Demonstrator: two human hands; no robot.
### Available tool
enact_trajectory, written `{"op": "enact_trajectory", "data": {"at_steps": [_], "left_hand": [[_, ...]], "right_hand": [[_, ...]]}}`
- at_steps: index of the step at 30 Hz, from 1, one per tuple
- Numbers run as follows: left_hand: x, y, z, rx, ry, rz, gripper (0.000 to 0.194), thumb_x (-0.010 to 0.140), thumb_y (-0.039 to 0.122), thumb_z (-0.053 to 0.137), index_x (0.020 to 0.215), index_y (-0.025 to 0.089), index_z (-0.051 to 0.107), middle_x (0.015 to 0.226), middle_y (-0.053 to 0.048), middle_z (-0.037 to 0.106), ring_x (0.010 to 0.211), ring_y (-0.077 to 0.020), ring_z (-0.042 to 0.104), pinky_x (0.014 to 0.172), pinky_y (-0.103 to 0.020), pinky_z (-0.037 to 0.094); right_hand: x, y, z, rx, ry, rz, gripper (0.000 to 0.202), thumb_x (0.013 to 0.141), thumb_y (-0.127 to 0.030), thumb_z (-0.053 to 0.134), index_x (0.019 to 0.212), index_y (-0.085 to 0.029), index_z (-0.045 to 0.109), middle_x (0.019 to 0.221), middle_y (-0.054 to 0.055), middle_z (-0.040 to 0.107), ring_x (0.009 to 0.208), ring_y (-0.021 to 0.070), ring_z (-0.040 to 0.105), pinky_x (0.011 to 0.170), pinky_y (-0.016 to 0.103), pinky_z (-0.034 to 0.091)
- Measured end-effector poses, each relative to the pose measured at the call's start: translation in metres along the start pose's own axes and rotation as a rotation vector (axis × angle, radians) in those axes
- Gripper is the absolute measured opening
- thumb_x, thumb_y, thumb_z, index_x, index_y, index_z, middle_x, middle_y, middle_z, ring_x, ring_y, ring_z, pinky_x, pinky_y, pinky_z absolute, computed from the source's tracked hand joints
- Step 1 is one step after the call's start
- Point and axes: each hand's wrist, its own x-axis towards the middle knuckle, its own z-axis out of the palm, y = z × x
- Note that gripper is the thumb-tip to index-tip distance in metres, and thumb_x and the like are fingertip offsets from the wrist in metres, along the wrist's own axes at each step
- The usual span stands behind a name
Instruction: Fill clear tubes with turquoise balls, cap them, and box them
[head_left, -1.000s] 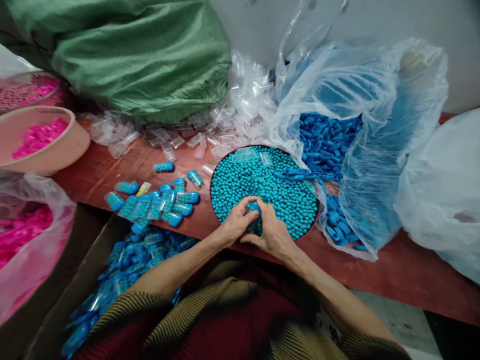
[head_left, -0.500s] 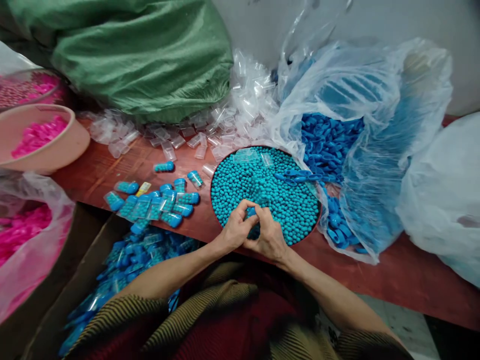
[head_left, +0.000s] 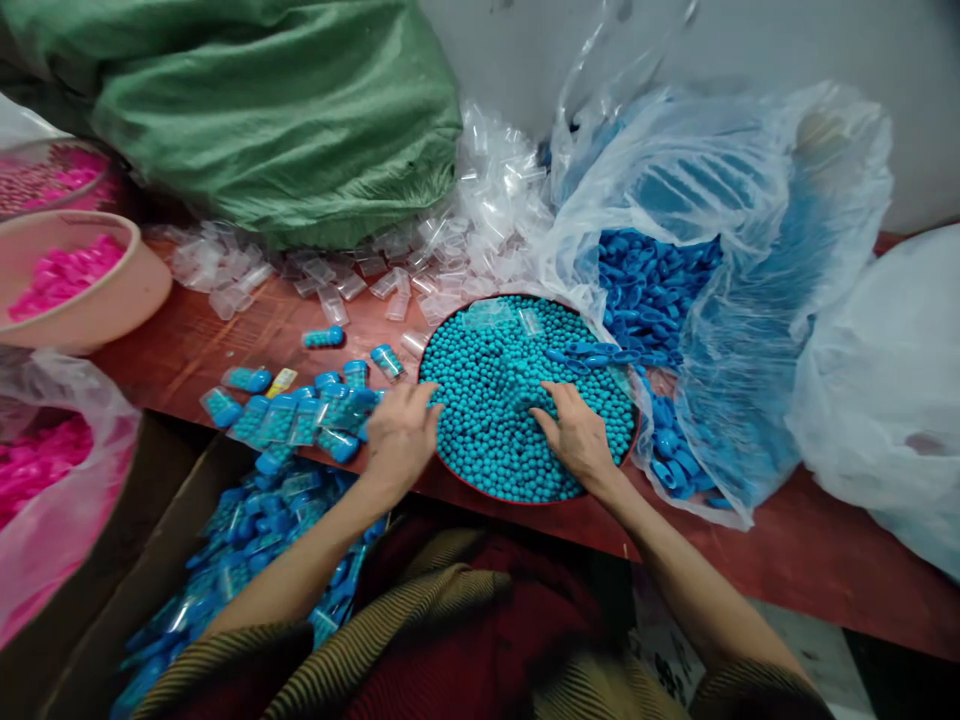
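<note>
My left hand [head_left: 403,430] is over the left rim of a round red tray [head_left: 495,497] filled with small teal beads [head_left: 487,440]. Its thumb and forefinger are apart, and nothing can be made out between them. Over the right part of the beads is my right hand [head_left: 576,430], thumb and fingertips spread, holding nothing visible. Filled clear tubes with blue caps [head_left: 279,418] lie in a group left of my left hand. Blue clip-like pieces [head_left: 600,353] rest across the tray's upper right, and clear pieces [head_left: 491,315] lie on the beads near the back.
Clear tubes [head_left: 480,240] are heaped behind the tray beside a green sack [head_left: 285,120]. A plastic bag [head_left: 739,400] of blue parts stands right. At left are a pink basin [head_left: 139,280] and a bag of pink parts [head_left: 45,460]. More filled tubes [head_left: 255,540] lie below the table edge.
My hands were together over the front of the tray, around a small blue item. They have separated, the left moving left and the right moving right; the blue item no longer shows between them.
</note>
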Motion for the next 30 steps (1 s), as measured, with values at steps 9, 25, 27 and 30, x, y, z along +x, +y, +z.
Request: {"op": "enact_trajectory", "data": {"at_steps": [9, 25, 27, 30], "left_hand": [[0.025, 0.073, 0.052, -0.227, -0.264, 0.147, 0.025, 0.085, 0.037, 0.055, 0.105, 0.022, 0.056, 0.098, -0.005, 0.060, 0.084, -0.0194, 0.059, 0.069, -0.027, 0.042], [0.028, 0.070, 0.053, -0.366, -0.326, 0.257, 0.023, 0.085, 0.025, 0.046, 0.106, 0.019, 0.055, 0.099, -0.007, 0.065, 0.089, -0.0215, 0.061, 0.081, -0.033, 0.046], [0.029, 0.071, 0.051, -0.373, -0.346, 0.236, 0.022, 0.085, 0.026, 0.046, 0.104, 0.019, 0.056, 0.098, -0.007, 0.065, 0.089, -0.0216, 0.061, 0.081, -0.033, 0.045], [0.031, 0.068, 0.048, -0.414, -0.388, 0.177, 0.021, 0.085, 0.027, 0.046, 0.103, 0.018, 0.055, 0.091, -0.006, 0.065, 0.085, -0.0208, 0.061, 0.080, -0.032, 0.045]], "right_hand": [[0.056, 0.035, -0.014, -0.441, -0.169, 0.152, 0.029, 0.091, -0.026, 0.040, 0.112, -0.015, 0.056, 0.105, 0.014, 0.060, 0.089, 0.0247, 0.061, 0.065, 0.030, 0.044], [0.028, 0.045, -0.027, -0.289, -0.554, -0.144, 0.035, 0.088, -0.015, 0.043, 0.122, -0.020, 0.053, 0.098, 0.008, 0.061, 0.085, 0.0174, 0.059, 0.070, 0.025, 0.039], [0.032, 0.043, -0.025, -0.334, -0.542, -0.119, 0.031, 0.089, -0.017, 0.044, 0.118, -0.018, 0.055, 0.094, 0.008, 0.063, 0.084, 0.0186, 0.060, 0.067, 0.026, 0.038], [0.034, 0.035, -0.023, -0.435, -0.485, -0.075, 0.023, 0.090, -0.030, 0.047, 0.106, -0.018, 0.059, 0.090, 0.008, 0.064, 0.078, 0.0198, 0.060, 0.057, 0.027, 0.033]]}}
